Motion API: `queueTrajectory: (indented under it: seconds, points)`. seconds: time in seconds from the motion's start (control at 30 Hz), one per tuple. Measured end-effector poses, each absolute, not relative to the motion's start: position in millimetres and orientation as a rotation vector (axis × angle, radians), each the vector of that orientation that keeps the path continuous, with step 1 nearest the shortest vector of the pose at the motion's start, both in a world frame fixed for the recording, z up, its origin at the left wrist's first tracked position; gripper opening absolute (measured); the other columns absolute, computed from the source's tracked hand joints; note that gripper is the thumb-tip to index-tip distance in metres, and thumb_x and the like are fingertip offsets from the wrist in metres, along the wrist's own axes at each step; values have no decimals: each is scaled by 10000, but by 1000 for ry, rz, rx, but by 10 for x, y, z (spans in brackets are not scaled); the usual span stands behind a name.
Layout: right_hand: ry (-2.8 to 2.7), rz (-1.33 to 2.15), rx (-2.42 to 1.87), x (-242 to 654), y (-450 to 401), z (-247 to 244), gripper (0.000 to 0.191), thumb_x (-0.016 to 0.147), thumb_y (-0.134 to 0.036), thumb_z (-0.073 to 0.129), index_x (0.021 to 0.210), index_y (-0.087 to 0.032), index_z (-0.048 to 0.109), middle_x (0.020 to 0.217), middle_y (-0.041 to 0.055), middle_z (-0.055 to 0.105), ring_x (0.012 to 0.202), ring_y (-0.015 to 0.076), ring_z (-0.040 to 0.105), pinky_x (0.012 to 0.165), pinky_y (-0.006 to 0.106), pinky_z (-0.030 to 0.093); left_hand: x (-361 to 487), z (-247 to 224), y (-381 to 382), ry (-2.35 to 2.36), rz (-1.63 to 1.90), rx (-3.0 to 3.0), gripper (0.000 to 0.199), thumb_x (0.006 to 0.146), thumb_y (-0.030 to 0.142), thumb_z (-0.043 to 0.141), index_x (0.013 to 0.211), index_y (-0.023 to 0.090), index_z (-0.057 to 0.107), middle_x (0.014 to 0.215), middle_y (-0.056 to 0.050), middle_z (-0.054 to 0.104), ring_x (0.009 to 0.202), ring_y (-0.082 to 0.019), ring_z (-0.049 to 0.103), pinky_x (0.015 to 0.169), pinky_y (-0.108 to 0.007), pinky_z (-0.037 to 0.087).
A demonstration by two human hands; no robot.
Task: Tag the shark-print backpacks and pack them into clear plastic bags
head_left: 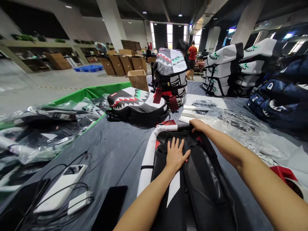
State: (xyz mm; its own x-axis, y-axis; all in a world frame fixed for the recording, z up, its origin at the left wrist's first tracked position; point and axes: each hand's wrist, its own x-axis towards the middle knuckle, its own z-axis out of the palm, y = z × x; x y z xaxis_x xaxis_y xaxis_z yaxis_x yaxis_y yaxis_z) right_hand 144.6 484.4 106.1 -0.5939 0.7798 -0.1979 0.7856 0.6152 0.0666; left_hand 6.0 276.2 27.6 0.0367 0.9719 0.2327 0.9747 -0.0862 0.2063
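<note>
A black and white backpack (pixel 202 179) lies on the grey table cover in front of me, its shoulder straps facing up. My left hand (pixel 176 154) rests flat on the upper part of its back panel, fingers spread. At the top right corner of the backpack, my right hand (pixel 197 125) has its fingers curled over the edge. Just beyond the top edge, a grey backpack with a shark-mouth print (pixel 138 102) lies on its back, beside a stack of similar backpacks (pixel 170 69).
Plastic-wrapped goods (pixel 48 131) fill a green-edged bin at left. A white power bank (pixel 64 187), cables and a black phone (pixel 110 207) lie near me. Clear printed bags (pixel 235 125) spread to the right, before stacked white backpacks (pixel 222 69) and blue ones (pixel 281 93).
</note>
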Motion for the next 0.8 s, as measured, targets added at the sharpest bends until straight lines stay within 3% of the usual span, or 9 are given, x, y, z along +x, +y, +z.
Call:
queueTrajectory:
  seconds: [0.13, 0.23, 0.37, 0.5, 0.63, 0.7, 0.8]
  points:
    - [2511, -66, 1250, 1261, 5088, 978, 627, 549, -272, 935, 1120, -197, 687, 1130, 80, 714, 1043, 280, 664, 793, 263, 485, -8, 298, 2858, -2045, -516, -2312, 689, 940, 671, 384, 1512, 290, 430, 1616, -82, 352, 1513, -370, 231, 1207, -598, 204]
    - [2459, -53, 1259, 1256, 5119, 984, 606, 543, -313, 935, 1090, -203, 699, 1103, 64, 726, 1003, 271, 677, 761, 258, 492, -57, 330, 3051, -2009, -477, -2410, 712, 897, 725, 424, 1509, 360, 420, 1637, -67, 308, 1524, -399, 174, 1209, -614, 167]
    - [2516, 27, 1242, 1272, 4875, 1069, 612, 604, -211, 898, 1167, -165, 663, 1137, 127, 706, 1048, 295, 676, 807, 294, 514, -68, 326, 3207, -2063, -483, -2395, 689, 898, 730, 427, 1499, 392, 424, 1628, -65, 328, 1526, -389, 178, 1215, -599, 160]
    - [2731, 83, 1129, 927, 4479, 1122, 461, 797, -133, 734, 1243, -126, 620, 1215, 209, 643, 1178, 322, 616, 955, 391, 484, -47, 317, 3193, -2045, -511, -2366, 697, 891, 734, 440, 1486, 372, 454, 1608, -76, 364, 1514, -384, 215, 1216, -591, 171]
    - [2944, -25, 943, 246, 4274, 1073, 502, 901, -234, 666, 1383, -242, 527, 1358, 129, 577, 1258, 250, 568, 991, 346, 460, -45, 313, 3151, -2031, -430, -2355, 709, 905, 708, 429, 1451, 266, 523, 1538, -117, 463, 1472, -366, 299, 1225, -578, 166]
    - [2950, -96, 946, -43, 4326, 1002, 488, 848, -276, 742, 1311, -239, 590, 1300, 116, 622, 1185, 252, 618, 911, 317, 494, -67, 293, 3149, -2007, -397, -2383, 689, 926, 647, 436, 1477, 238, 489, 1522, -115, 487, 1462, -355, 309, 1231, -580, 150]
    - [2900, -178, 1033, -308, 4544, 850, 405, 716, -292, 862, 1080, -213, 702, 1093, 99, 715, 1043, 282, 685, 804, 306, 518, -131, 241, 3215, -1953, -398, -2414, 627, 932, 549, 470, 1499, 281, 453, 1516, -59, 506, 1469, -339, 291, 1238, -576, 130]
